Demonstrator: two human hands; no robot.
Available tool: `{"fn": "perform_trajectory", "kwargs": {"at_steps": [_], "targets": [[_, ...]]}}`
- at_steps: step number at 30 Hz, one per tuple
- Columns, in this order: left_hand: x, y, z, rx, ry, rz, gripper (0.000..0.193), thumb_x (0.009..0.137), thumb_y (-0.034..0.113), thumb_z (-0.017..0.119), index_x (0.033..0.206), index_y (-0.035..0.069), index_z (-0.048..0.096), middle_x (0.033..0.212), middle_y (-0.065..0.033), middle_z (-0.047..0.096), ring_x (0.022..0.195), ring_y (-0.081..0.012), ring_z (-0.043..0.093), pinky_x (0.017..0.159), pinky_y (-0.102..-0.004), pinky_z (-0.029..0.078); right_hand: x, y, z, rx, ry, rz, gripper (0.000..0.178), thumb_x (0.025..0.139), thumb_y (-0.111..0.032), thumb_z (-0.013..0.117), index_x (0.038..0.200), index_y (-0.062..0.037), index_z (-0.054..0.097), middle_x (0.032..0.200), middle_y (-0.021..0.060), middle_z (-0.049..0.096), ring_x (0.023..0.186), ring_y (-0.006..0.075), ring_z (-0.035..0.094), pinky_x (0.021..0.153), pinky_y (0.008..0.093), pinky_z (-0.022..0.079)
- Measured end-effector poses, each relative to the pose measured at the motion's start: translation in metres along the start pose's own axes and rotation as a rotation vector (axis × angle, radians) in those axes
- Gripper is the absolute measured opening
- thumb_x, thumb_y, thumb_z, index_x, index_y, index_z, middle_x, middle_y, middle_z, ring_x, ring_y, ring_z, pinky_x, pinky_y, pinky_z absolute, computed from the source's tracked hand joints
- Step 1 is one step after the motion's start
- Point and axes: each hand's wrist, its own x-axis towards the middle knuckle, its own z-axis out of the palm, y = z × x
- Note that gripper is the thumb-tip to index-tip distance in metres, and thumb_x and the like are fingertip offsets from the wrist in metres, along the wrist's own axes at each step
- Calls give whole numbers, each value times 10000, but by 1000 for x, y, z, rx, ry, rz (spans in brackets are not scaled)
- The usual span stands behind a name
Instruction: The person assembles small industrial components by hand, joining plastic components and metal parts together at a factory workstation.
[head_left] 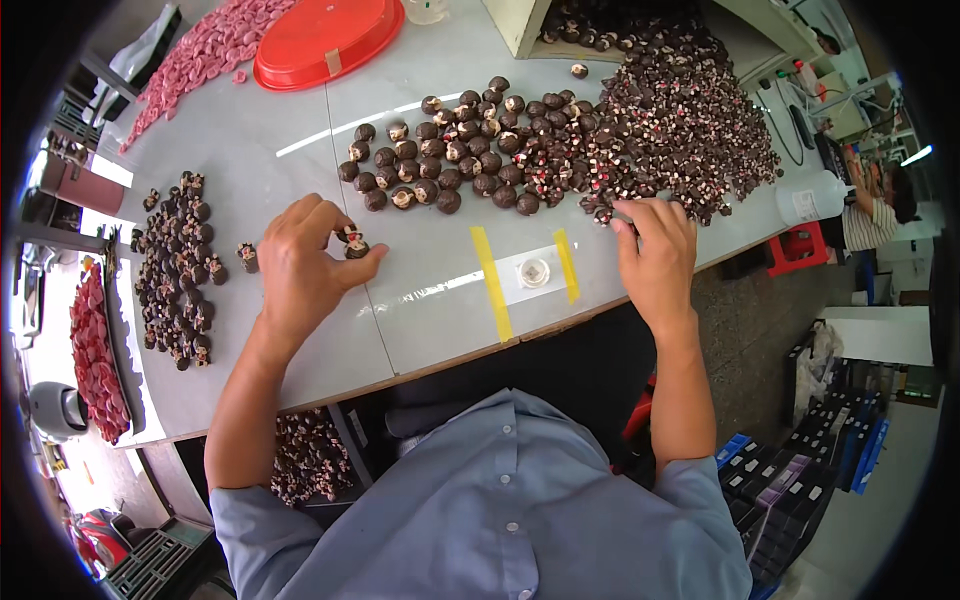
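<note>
Between the thumb and fingers of my left hand (305, 262) is a small dark-brown figurine (353, 243) with pale and red details. It is held just above the grey table (420, 350). My right hand (660, 255) is at the near edge of a heap of small dark-brown pieces with pink and white parts (675, 130). Its thumb and fingers close toward a small dark piece (602, 214), partly hidden by the fingertips. Round brown heads with pale faces (430, 165) lie spread between my hands, farther back. A single figurine (247, 256) lies left of my left hand.
Joined figurines (178, 270) lie grouped at the left. A small clear round dish (533, 272) sits between yellow tape strips (490, 285). Farther back are a red round lid (328, 40) and pink pieces (205, 55). A white bottle (812, 198) stands at the right edge.
</note>
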Motion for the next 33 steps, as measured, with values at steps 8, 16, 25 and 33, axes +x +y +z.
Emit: {"fn": "perform_trajectory", "kwargs": {"at_steps": [8,16,25,33], "targets": [[-43,-35,-47,348,-104,-285,530,778,345,936,1176,44,759,998,-98,612,963,-300,615,875,-445,493,7,6,-10,136,-172,-7,57,912,-114,762,922,-68,731,936,66,683,933,315,603,862,450,463],[-5,3,-11,273,31,-14,539,767,339,932,1198,95,720,1140,-101,596,1111,-323,578,924,-461,457,10,-2,-3,30,-157,-12,82,928,-139,745,976,-77,722,957,65,691,954,304,633,848,452,448],[31,29,44,226,-29,60,348,710,284,944,937,113,743,1088,-73,572,1077,-291,558,870,-439,429,-7,-21,2,20,-175,9,187,893,-190,808,1023,-84,725,999,61,703,974,313,645,847,455,427],[11,47,27,-474,-287,23,282,855,25,786,1123,14,698,980,-99,685,852,-209,731,693,-351,579,-19,-12,1,1061,-309,408,266,932,85,734,1182,7,696,1118,38,709,960,101,681,860,259,546]]}}
